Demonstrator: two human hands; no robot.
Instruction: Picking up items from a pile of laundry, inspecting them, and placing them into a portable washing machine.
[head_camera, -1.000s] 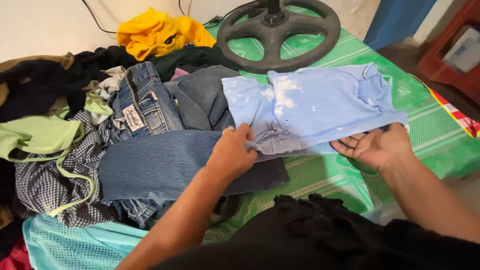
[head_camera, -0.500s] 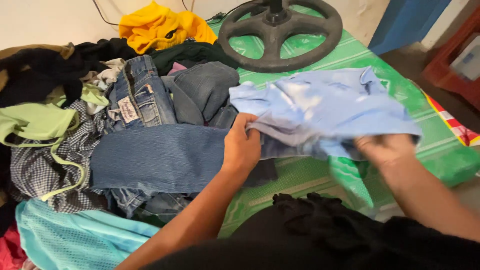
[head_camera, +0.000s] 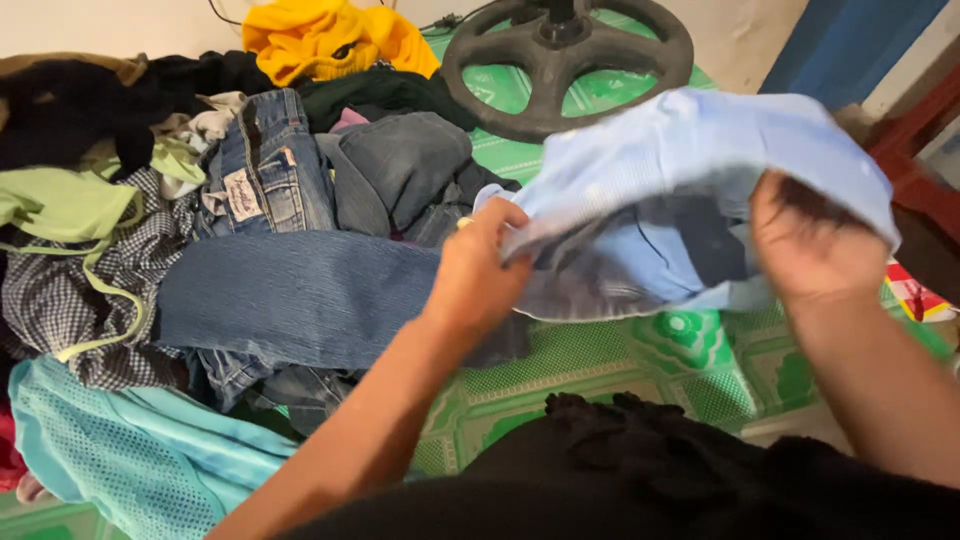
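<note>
Both my hands hold a light blue garment (head_camera: 690, 160) raised above the green patterned mat (head_camera: 600, 370). My left hand (head_camera: 480, 270) pinches its left edge near the centre of the view. My right hand (head_camera: 810, 240) grips the right side, with the cloth draped over the fingers. The garment hangs folded between the two hands, its inner side showing darker blue.
A heap of clothes lies at left: blue jeans (head_camera: 280, 290), a checked shirt (head_camera: 70, 300), a lime green top (head_camera: 60, 200), a turquoise mesh piece (head_camera: 130, 450), a yellow garment (head_camera: 330, 40). A black round fan base (head_camera: 570, 60) stands behind. Black cloth (head_camera: 640, 450) lies in my lap.
The light blue garment lay flat on the mat one second ago. Both hands gathered it and lifted it up towards me, folding it between them.
</note>
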